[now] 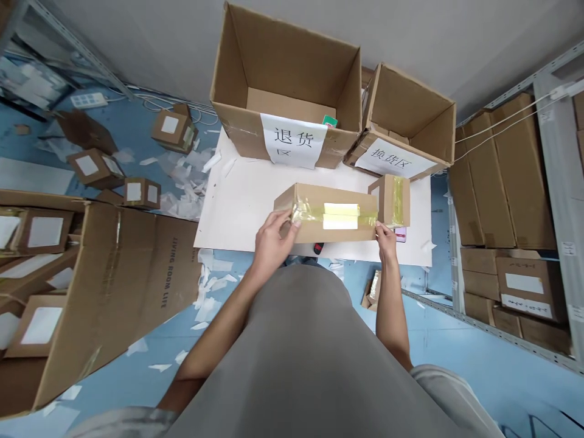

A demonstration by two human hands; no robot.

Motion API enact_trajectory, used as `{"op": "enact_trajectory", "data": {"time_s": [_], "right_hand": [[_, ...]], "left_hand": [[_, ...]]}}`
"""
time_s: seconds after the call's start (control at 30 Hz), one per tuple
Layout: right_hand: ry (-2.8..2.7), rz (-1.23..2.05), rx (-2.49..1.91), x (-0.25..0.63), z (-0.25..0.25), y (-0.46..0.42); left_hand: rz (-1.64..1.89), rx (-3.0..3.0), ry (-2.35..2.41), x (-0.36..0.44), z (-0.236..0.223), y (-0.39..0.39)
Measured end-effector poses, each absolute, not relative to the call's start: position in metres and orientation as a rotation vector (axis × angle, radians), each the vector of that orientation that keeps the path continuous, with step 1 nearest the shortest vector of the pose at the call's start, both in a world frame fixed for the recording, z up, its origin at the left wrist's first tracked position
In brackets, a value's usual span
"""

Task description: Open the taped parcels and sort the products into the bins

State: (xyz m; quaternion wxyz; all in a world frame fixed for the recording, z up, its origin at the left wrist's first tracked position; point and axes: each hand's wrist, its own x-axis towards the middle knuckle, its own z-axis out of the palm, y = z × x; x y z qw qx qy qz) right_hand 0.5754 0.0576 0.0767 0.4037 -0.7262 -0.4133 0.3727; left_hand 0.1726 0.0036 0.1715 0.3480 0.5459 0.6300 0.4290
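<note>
A long brown cardboard parcel (328,213) lies on the white table (237,201), wrapped with yellowish clear tape and bearing white labels. My left hand (274,234) grips its left end, fingers curled over the taped edge. My right hand (385,234) pinches its right lower corner. A smaller taped box (392,198) stands just behind the parcel's right end.
Two large open cartons with white paper signs, the left carton (287,85) and the right carton (408,115), stand at the table's far side. A big flattened carton (123,280) with small boxes is at left. Shelves with stacked boxes (506,182) are at right. Paper scraps litter the blue floor.
</note>
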Motion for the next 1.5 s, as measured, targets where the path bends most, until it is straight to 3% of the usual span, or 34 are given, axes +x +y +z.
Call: {"op": "enact_trajectory", "data": {"time_s": [0.17,0.37,0.57,0.8,1.03,1.33,1.5], "right_hand": [[-1.232,0.818,-1.791,0.520,0.098,0.076],[-1.479,0.691,-1.741,0.461,0.143,0.065],[-1.692,0.513,-1.614,0.355,0.185,0.043],[-1.783,0.482,-1.514,0.269,0.194,0.050],[-1.783,0.533,-1.646,0.293,0.201,0.053],[-1.396,0.542,-1.850,0.405,0.166,0.050],[-1.396,0.666,-1.756,0.390,0.145,0.060]], "left_hand": [[0.960,1.302,1.932,0.121,0.128,0.025],[1.032,1.080,1.914,0.066,0.090,0.023],[1.195,0.956,1.925,-0.006,0.068,0.021],[1.149,0.717,1.953,-0.052,0.060,0.032],[1.110,0.583,1.822,-0.048,0.066,0.039],[1.205,0.772,1.816,0.044,0.101,0.050],[1.208,1.002,1.916,0.016,0.113,0.057]]}}
